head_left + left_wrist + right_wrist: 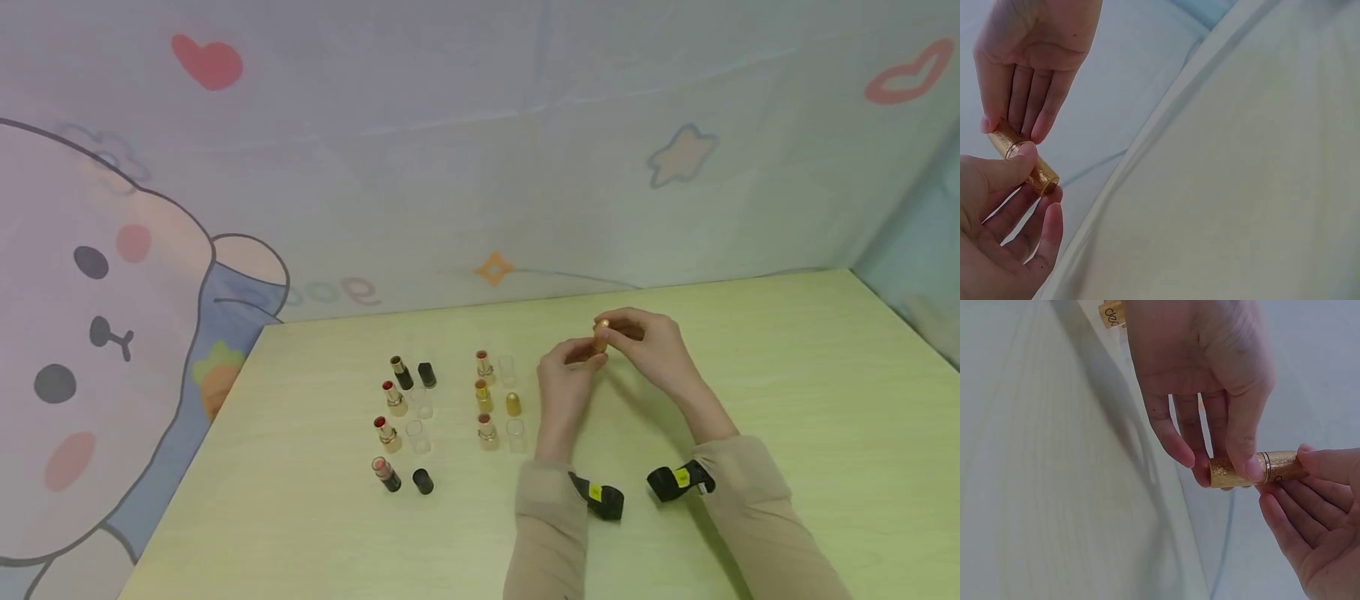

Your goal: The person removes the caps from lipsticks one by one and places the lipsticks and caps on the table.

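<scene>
A gold lipstick tube [601, 337] is held up between both hands, above the far part of the table. My left hand [564, 385] pinches its lower end between thumb and fingers. At the upper end, my right hand [654, 348] grips the tube with thumb and fingertips. The left wrist view shows the textured gold tube [1042, 175] tilted, its flat end pointing away from the right hand. In the right wrist view the tube [1222, 470] lies nearly level, a thin seam ring close to the left thumb. Fingers partly cover both ends.
Left of the hands stand two columns of uncapped lipsticks, including a gold one [483, 397] and a pink one [386, 474]. Their caps stand beside them: a gold cap [513, 405], black caps [423, 482] and clear caps [516, 436]. A printed cloth [450, 167] hangs behind the table.
</scene>
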`<state>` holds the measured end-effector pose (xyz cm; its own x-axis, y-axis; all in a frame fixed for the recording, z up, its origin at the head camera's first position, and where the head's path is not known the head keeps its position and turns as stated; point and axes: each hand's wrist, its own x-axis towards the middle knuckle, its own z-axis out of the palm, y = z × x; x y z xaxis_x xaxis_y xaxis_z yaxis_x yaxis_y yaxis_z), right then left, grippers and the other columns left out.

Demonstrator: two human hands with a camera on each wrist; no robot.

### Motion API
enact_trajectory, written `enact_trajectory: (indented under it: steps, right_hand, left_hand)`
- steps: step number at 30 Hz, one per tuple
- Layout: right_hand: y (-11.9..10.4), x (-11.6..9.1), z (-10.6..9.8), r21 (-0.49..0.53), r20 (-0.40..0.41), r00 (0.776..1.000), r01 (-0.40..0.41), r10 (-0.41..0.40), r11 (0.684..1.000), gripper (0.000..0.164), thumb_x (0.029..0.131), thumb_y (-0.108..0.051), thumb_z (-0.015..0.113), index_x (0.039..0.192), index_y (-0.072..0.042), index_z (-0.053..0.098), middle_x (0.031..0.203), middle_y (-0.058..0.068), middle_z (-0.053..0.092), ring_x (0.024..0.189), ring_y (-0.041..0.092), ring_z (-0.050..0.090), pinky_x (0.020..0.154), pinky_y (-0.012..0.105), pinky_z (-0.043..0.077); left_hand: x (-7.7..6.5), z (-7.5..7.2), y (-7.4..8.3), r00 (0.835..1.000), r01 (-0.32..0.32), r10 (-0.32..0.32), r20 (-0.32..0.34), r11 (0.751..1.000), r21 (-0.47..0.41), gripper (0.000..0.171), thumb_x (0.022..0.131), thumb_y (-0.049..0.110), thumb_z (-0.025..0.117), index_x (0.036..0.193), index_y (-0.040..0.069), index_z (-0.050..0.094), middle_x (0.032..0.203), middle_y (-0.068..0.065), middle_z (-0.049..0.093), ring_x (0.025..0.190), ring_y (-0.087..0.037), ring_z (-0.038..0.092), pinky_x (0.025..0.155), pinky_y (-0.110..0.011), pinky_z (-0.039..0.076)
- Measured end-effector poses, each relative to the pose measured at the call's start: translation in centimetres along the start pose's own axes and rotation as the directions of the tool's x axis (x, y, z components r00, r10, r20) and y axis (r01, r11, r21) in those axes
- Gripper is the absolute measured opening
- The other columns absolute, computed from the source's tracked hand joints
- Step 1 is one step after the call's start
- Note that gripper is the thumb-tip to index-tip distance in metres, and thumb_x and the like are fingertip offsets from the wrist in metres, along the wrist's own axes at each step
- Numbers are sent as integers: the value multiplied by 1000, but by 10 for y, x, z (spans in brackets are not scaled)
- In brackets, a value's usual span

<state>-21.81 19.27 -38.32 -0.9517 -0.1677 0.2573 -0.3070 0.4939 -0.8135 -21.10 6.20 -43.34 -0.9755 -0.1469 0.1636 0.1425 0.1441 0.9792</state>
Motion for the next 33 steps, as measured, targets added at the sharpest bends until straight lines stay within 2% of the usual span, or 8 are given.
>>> enact_trajectory:
  steps: [4,13,15,19,26,27,33]
  right_hand:
    - [-3,-1,-2,0,15,1000,-4,4,1000,33,95,-25,61,119,-2,64,116,17,68,106,31,66,77,9,47]
    - [-5,-1,-2,3,30,999,11,-11,1000,32,96,-23,59,120,-2,63,117,18,68,104,31,66,77,9,47]
    - [-6,-1,-2,-3,30,999,12,-12,1000,32,96,-22,59,121,-2,63,117,18,68,102,25,67,76,9,48]
    - [-6,-1,-3,-4,35,999,12,-12,1000,31,96,-21,58,121,-2,63,117,18,68,94,4,64,77,11,48]
    - [-10,-2,-8,43,42,999,22,-24,999,34,98,-23,54,123,-1,61,121,19,67,92,-7,62,80,11,50]
    - [-11,-3,-9,49,42,999,21,-23,999,34,98,-23,55,123,-2,61,121,19,66,90,-12,58,79,10,49]
    - [-16,-4,-13,57,28,999,20,-21,998,34,97,-25,56,124,-4,62,121,17,67,90,-12,59,80,8,47]
  left_hand:
    - [-1,-2,0,1000,-26,26,7,999,19,19,82,13,75,101,11,75,97,-3,75,84,-5,63,73,-19,50]
    - [-6,-6,1,999,-39,39,8,999,5,20,83,14,74,102,10,74,96,-5,74,85,-8,64,69,-18,50]
    - [-7,-6,2,999,-36,36,10,999,-1,20,83,14,74,103,10,74,97,-5,73,85,-9,63,68,-17,50]
    - [-9,-7,3,1000,-27,27,13,1000,-2,20,83,14,74,103,10,73,97,-4,73,86,-9,63,68,-18,50]
    - [-11,-9,4,999,-24,23,37,1000,7,20,84,13,73,104,10,73,100,-5,73,88,-11,63,71,-19,51]
    - [-11,-9,4,999,-29,28,39,1000,8,20,84,13,73,104,10,73,100,-5,73,88,-12,64,71,-19,51]
    - [-12,-11,7,998,-42,42,48,999,3,20,84,13,73,103,10,73,100,-6,72,89,-13,64,72,-19,51]
